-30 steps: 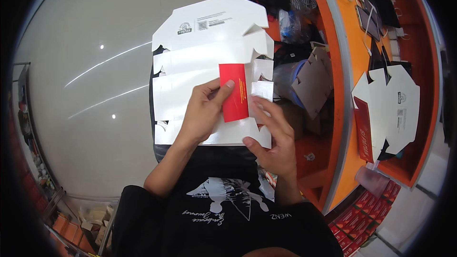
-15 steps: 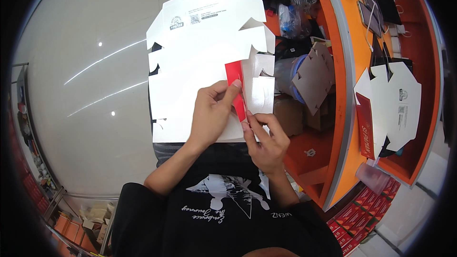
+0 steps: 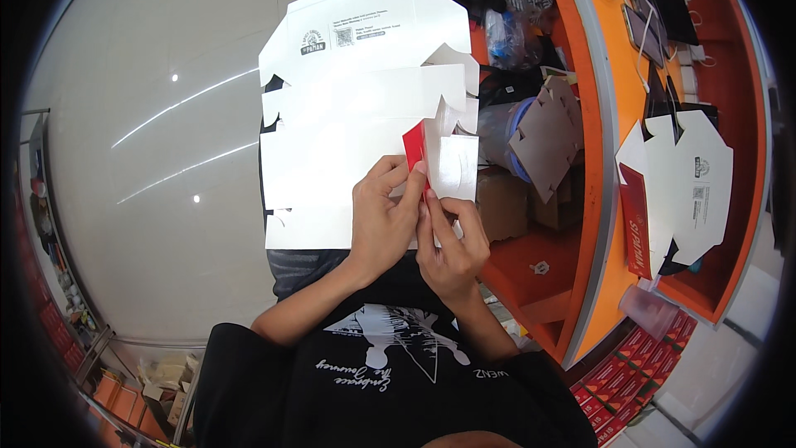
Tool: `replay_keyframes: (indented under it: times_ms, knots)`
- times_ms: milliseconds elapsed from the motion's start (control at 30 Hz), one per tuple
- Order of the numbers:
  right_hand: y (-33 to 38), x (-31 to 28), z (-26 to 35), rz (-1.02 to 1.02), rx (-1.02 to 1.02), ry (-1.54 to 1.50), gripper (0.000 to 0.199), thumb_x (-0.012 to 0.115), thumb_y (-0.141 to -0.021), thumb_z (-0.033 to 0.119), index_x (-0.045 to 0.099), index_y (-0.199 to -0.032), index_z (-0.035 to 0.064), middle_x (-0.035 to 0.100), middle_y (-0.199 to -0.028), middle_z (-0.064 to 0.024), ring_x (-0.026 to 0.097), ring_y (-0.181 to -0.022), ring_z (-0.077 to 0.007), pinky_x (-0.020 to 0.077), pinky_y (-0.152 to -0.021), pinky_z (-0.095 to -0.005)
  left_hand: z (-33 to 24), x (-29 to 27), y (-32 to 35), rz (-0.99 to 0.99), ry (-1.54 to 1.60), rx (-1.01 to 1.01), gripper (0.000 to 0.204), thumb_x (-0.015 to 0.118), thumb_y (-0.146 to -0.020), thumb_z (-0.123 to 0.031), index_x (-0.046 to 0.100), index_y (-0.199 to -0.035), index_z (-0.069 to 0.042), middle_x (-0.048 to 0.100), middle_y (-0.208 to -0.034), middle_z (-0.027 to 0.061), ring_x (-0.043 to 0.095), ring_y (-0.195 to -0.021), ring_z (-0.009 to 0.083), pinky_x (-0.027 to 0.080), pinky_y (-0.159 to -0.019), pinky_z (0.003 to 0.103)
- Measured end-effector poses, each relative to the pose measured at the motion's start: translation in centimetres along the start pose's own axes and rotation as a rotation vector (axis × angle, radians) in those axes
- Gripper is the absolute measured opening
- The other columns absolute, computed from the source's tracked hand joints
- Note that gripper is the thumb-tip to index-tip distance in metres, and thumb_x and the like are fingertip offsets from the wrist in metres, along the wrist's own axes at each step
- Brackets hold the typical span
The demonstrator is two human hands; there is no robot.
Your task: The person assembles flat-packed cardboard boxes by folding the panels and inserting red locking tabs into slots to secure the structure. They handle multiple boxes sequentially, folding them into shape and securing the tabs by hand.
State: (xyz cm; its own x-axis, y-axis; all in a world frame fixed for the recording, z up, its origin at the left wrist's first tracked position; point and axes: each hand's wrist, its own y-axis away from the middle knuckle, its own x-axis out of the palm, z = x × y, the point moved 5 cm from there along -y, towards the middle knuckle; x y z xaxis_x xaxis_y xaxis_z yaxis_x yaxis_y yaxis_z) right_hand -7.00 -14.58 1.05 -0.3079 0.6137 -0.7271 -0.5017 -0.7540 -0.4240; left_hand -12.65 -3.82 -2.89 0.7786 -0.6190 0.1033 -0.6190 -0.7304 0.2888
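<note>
Across my lap lies a flat, die-cut cardboard box blank (image 3: pixel 332 91), white on the upper face with slots and flaps along its edges. Along its right side a flap is bent up, showing its red outer face (image 3: pixel 414 141). My left hand (image 3: pixel 385 220) pinches this red flap, thumb laid along the fold. My right hand (image 3: pixel 452 241) closes on the lower end of the same flap, its fingertips meeting those of the left. A small white side flap (image 3: pixel 458 166) stands just right of the fold.
To the right is an orange shelf unit (image 3: pixel 593 241) with a partly folded box (image 3: pixel 696 191) on top. Another cardboard piece (image 3: pixel 547 137) sits inside, by a plastic tub. Below stand stacked red boxes (image 3: pixel 626 373). Pale floor tiles (image 3: pixel 182 141) lie to the left.
Both hands have drawn closer together, the left moving slightly down and right, the right a little left. The red flap is folded more upright, with less of its red face showing.
</note>
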Motion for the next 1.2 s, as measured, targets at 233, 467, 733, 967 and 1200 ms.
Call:
replay_keyframes:
  times_ms: [233, 467, 733, 967, 1200]
  knots:
    - [0.5, 0.7, -2.6, 0.001, 0.107, -0.163, 0.039, 0.063, -0.101, 0.008, 0.065, -0.137, -0.0059, 0.064, -0.121, -0.0228, 0.068, -0.100, -0.0345, 0.0556, -0.085, -0.0413, 1.1, -0.2, -0.2, 0.012, 0.013, 0.037, 0.024, 0.064, -0.104, -0.016, 0.077, -0.106, 0.005, 0.068, -0.109, 0.0190, 0.064, -0.109, 0.0231, 0.060, -0.071, 0.034]
    - [1.3, 2.2, -4.7, 0.120, 0.368, -0.458, 0.043, 0.043, -0.112, 0.019, 0.059, -0.143, -0.0062, 0.061, -0.131, -0.0245, 0.065, -0.118, -0.0333, 0.0530, -0.098, -0.0407, -1.0, 1.0, 1.1, 0.252, -0.051, -0.064, 0.032, 0.064, -0.105, -0.016, 0.068, -0.131, 0.002, 0.058, -0.129, 0.0131, 0.064, -0.116, 0.0174, 0.065, -0.081, 0.031]
    - [-2.8, 1.1, -9.4, 0.015, 0.631, -0.649, 0.033, 0.054, -0.110, 0.016, 0.061, -0.135, -0.0043, 0.069, -0.123, -0.0142, 0.066, -0.113, -0.0187, 0.0533, -0.095, -0.0326, 1.0, 0.7, 1.4, 0.407, -0.195, -0.140, 0.043, 0.065, -0.103, -0.014, 0.060, -0.144, -0.002, 0.067, -0.116, 0.0159, 0.072, -0.095, 0.0209, 0.064, -0.081, 0.032]
    - [-5.4, -0.7, -9.4, 0.103, 0.593, -0.326, 0.021, 0.068, -0.100, 0.011, 0.072, -0.114, -0.0041, 0.077, -0.105, -0.0159, 0.075, -0.096, -0.0198, 0.0588, -0.081, -0.0285, 1.9, 1.3, 1.4, 0.439, -0.179, -0.125, 0.047, 0.064, -0.103, -0.011, 0.055, -0.148, -0.001, 0.063, -0.124, 0.0180, 0.072, -0.099, 0.0230, 0.063, -0.079, 0.034]
    - [-3.8, 0.1, -4.2, 0.183, 0.482, -0.349, 0.019, 0.077, -0.088, 0.001, 0.072, -0.104, -0.0079, 0.077, -0.102, -0.0189, 0.077, -0.091, -0.0238, 0.0653, -0.084, -0.0362, 2.3, 1.5, 0.8, 0.332, -0.192, -0.044, 0.050, 0.063, -0.102, -0.007, 0.050, -0.150, 0.003, 0.057, -0.129, 0.0180, 0.071, -0.103, 0.0273, 0.063, -0.078, 0.037]
